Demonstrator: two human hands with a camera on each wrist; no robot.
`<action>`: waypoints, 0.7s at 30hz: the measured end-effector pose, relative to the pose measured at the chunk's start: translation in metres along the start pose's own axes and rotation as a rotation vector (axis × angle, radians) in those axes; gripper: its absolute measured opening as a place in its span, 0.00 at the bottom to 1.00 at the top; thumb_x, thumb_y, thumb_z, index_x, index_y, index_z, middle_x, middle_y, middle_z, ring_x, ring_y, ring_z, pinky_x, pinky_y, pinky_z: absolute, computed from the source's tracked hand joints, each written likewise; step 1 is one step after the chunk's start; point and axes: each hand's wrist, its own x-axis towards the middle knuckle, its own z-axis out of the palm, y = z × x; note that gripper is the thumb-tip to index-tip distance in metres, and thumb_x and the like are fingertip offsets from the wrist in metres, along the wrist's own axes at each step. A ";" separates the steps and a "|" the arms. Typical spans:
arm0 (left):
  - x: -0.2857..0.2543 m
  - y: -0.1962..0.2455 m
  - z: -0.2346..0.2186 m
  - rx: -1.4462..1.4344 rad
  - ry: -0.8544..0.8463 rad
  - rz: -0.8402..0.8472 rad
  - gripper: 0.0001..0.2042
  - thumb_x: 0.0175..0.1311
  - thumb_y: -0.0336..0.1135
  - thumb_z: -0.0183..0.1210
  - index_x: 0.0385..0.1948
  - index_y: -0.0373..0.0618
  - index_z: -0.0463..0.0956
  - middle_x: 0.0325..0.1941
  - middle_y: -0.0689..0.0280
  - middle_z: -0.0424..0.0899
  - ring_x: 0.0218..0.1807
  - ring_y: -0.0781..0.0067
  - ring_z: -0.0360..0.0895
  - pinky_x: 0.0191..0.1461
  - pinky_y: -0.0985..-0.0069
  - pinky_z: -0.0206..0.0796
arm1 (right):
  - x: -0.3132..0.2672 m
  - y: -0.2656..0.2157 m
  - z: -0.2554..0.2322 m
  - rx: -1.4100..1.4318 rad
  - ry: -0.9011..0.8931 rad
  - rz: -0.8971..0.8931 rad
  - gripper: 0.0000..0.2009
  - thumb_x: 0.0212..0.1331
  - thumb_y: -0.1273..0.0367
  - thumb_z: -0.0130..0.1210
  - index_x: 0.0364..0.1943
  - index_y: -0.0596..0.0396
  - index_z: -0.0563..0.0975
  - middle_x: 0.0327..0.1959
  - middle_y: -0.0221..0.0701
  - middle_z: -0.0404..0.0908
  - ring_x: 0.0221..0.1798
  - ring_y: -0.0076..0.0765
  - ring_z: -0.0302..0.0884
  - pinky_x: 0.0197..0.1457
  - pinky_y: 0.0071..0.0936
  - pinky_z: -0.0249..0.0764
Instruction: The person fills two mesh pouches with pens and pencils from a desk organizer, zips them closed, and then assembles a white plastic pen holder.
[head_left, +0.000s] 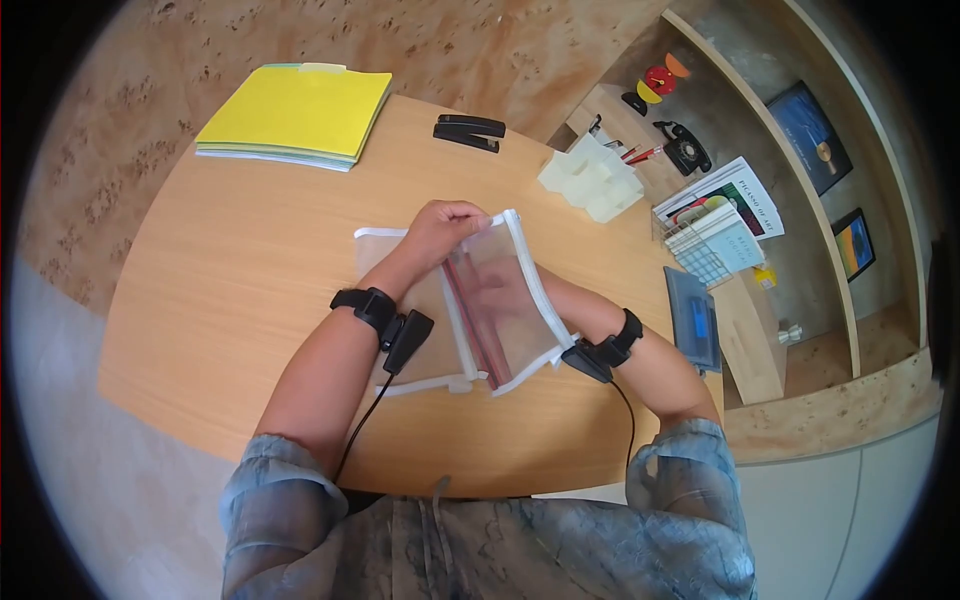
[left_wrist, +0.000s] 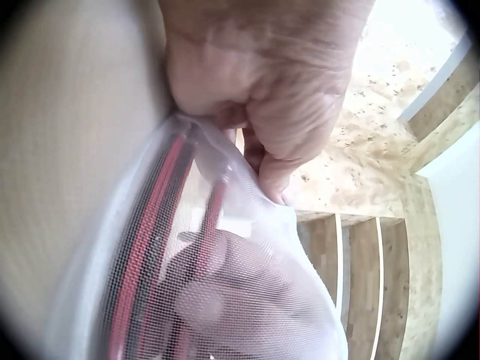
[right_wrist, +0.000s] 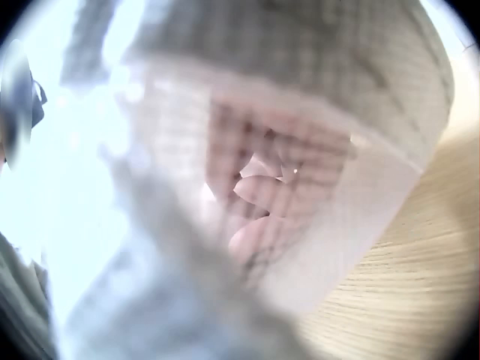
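A see-through mesh pouch (head_left: 515,285) with white edging stands tilted over the table. My left hand (head_left: 440,235) pinches its upper edge between thumb and fingers. Through the mesh shows my right hand (head_left: 490,295), the forearm coming in from the pouch's right side. In the left wrist view, red-and-black pencils (left_wrist: 139,247) lie lengthwise along the fold. The right fingers (left_wrist: 255,292) curl round another pencil (left_wrist: 214,206) behind the mesh. Blurred netting covers much of the right wrist view, with curled fingertips (right_wrist: 262,191) behind it. Under my left forearm lies a second mesh panel (head_left: 415,325) with white edging.
Yellow folders (head_left: 300,110) are stacked at the back left, with a black stapler (head_left: 470,132) to their right. A white stepped organizer (head_left: 592,180) holds pens. Books (head_left: 715,235) and a blue-grey case (head_left: 692,320) line the right edge, by shelves (head_left: 830,230).
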 end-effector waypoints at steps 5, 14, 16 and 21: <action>0.001 -0.002 0.002 -0.056 0.010 -0.048 0.06 0.62 0.32 0.58 0.32 0.40 0.80 0.29 0.73 0.80 0.31 0.86 0.72 0.37 0.85 0.65 | -0.026 0.005 -0.011 0.144 0.143 0.076 0.09 0.58 0.69 0.51 0.37 0.61 0.75 0.27 0.28 0.78 0.26 0.21 0.76 0.31 0.18 0.73; 0.003 -0.003 0.000 -0.081 0.025 -0.041 0.06 0.63 0.31 0.57 0.34 0.39 0.80 0.30 0.72 0.80 0.31 0.85 0.73 0.36 0.85 0.66 | -0.075 0.004 -0.081 0.219 0.853 -0.206 0.07 0.59 0.72 0.50 0.34 0.63 0.73 0.26 0.35 0.80 0.26 0.26 0.80 0.30 0.21 0.76; 0.003 -0.002 0.002 -0.106 0.028 -0.050 0.06 0.63 0.32 0.57 0.33 0.39 0.80 0.30 0.72 0.80 0.31 0.85 0.73 0.36 0.85 0.66 | -0.076 0.015 -0.125 -0.039 1.243 -0.331 0.08 0.61 0.71 0.49 0.35 0.64 0.72 0.26 0.35 0.81 0.28 0.27 0.81 0.32 0.22 0.76; 0.004 -0.003 0.001 -0.096 0.026 -0.058 0.06 0.63 0.31 0.57 0.33 0.39 0.80 0.29 0.72 0.80 0.30 0.85 0.73 0.34 0.85 0.66 | -0.064 0.028 -0.206 -0.180 1.570 -0.473 0.08 0.61 0.70 0.52 0.37 0.63 0.72 0.27 0.37 0.81 0.29 0.29 0.82 0.35 0.23 0.77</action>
